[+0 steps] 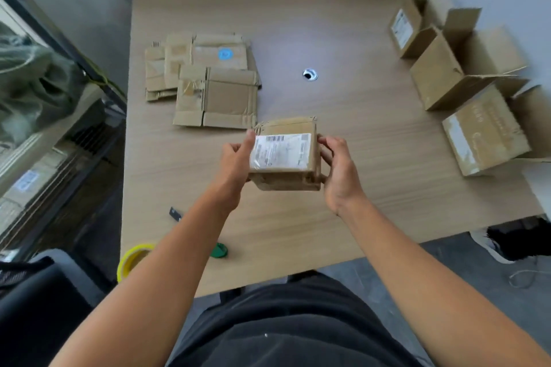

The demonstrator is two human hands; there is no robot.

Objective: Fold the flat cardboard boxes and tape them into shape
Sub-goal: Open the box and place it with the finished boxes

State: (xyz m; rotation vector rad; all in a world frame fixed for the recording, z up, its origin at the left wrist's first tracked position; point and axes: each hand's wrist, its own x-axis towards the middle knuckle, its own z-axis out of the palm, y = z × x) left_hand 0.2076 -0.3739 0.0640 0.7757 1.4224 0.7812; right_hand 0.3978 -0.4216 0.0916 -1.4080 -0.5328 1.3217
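The left hand (235,158) and right hand (340,170) hold a small cardboard box (286,179) between them above the wooden table (357,116). Each hand grips one side with curled fingers, and the left thumb lies along its white shipping label (280,152). Just beyond the left hand lies a stack of flat cardboard boxes (208,80). Folded open boxes (447,74) stand well right of the right hand, and a yellow tape roll (134,259) sits beside the left forearm
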